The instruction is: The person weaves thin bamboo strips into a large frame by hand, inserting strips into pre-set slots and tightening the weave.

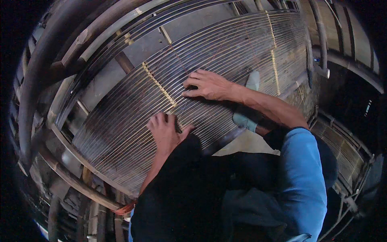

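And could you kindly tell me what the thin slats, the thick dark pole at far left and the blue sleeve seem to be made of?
Slats: probably split bamboo or cane, slightly shiny; they are long, narrow and pale-edged. Dark pole: likely wood or aged bamboo, fairly smooth, round and brown. Blue sleeve: fabric, matte with soft creases; fibre unclear.

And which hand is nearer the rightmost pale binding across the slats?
Right. The right hand is to the left of the rightmost pale binding; the left hand is farther left and lower in view.
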Demonstrator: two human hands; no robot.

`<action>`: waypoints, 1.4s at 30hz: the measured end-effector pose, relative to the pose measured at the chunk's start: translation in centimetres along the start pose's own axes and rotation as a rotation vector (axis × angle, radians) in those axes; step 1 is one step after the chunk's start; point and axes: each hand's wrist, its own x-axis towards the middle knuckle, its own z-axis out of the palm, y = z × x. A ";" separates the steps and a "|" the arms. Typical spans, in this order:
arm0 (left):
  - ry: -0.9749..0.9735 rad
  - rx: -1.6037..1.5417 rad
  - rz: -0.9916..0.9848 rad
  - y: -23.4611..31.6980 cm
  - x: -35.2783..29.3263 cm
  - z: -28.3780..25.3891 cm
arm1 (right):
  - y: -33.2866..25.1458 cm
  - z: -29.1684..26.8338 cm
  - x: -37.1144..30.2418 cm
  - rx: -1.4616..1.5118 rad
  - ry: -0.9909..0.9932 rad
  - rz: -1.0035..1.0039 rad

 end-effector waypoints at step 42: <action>-0.195 -0.258 -0.180 14.1 39.7 9.9 | 25.6 -9.7 -9.9 -0.208 -0.001 0.975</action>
